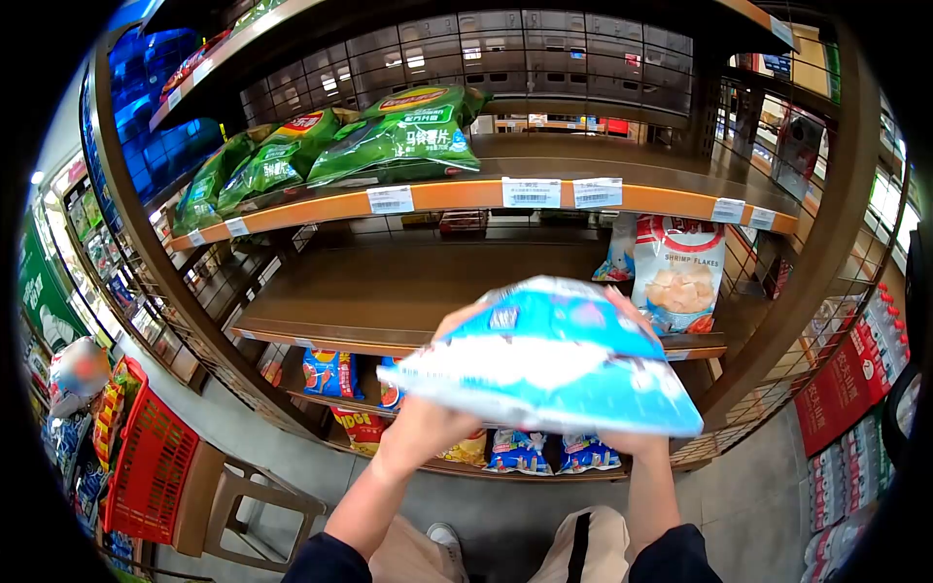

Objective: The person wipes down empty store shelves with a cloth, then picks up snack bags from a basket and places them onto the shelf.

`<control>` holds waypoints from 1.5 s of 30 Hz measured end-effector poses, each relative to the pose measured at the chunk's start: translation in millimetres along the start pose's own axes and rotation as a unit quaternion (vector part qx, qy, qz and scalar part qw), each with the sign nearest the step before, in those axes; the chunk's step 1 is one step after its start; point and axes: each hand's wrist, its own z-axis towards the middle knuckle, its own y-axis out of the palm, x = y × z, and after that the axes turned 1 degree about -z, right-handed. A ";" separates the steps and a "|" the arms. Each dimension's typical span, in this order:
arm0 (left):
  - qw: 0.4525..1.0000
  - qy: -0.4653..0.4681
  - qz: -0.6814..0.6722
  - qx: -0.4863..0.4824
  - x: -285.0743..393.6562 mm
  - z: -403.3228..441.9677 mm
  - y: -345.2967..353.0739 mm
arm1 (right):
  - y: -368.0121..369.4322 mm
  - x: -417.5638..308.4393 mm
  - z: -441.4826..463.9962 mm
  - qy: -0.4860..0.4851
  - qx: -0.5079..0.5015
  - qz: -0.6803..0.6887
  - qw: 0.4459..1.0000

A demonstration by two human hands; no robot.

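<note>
A blue and white snack bag (554, 374) is held up in front of the middle shelf, tilted and slightly blurred. My left hand (435, 418) grips its left side, and my right hand (634, 439) grips its right side. Most of the right fingers are hidden by the bag. Just behind my right hand, a white bag of shrimp flakes (678, 282) stands upright on the middle shelf (408, 282), with another bag (618, 253) partly behind it.
Green potato chip bags (394, 141) lie on the shelf above. Blue snack bags (520, 450) sit on the bottom shelf. At lower left, a red basket (151, 466) full of snack bags stands near a brown stool (258, 510). Packs of bottles (855, 457) are stacked at right.
</note>
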 end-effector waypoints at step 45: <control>0.911 -0.364 0.159 -0.108 -134.0 132.7 55.9 | 79.8 139.4 95.5 0.405 -0.133 -0.274 0.862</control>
